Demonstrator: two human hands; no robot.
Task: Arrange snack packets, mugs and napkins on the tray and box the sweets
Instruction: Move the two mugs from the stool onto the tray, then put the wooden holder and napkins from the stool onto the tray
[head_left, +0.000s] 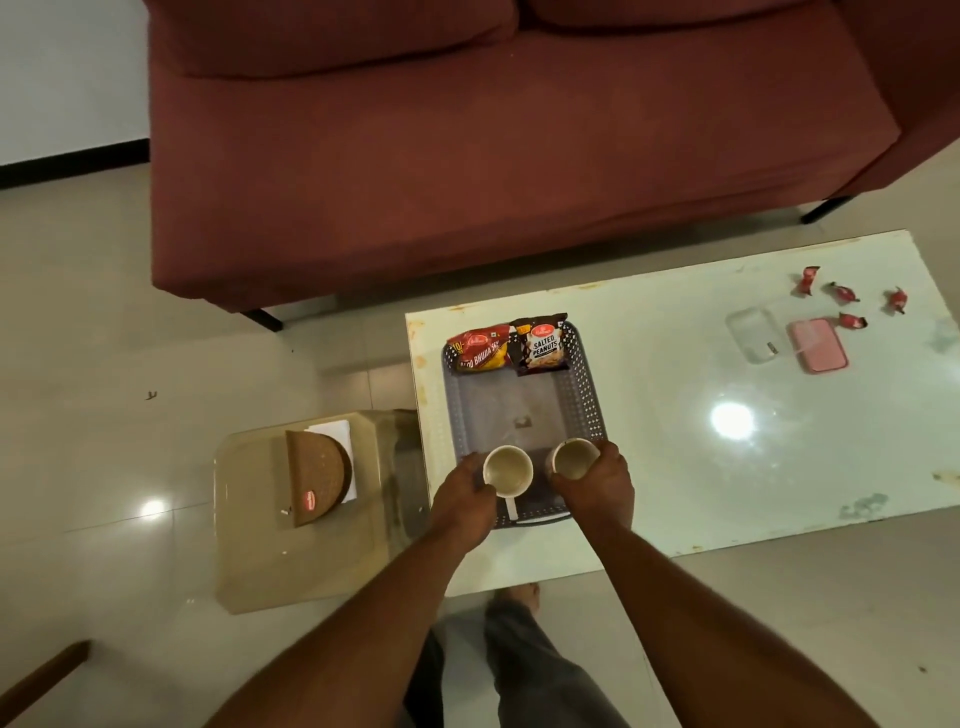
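A grey perforated tray (589, 395) sits at the left end of the pale table. Two snack packets lie at its far end: a red bhujia packet (480, 348) and a dark salted peanuts packet (543, 345). My left hand (462, 501) grips a white mug (508, 470) at the tray's near end. My right hand (597, 483) grips a second white mug (574, 457) beside it. Both mugs stand upright and look empty. Several red wrapped sweets (844, 293) lie at the table's far right, by a clear box (753, 332) and its pink lid (818, 345).
A low glass side table (249, 561) stands left of the main table (727, 467), holding a brown napkin holder (317, 475) with white napkins (332, 428). A maroon sofa (493, 156) fills the far side. My leg and bare foot (519, 597) show below the table edge.
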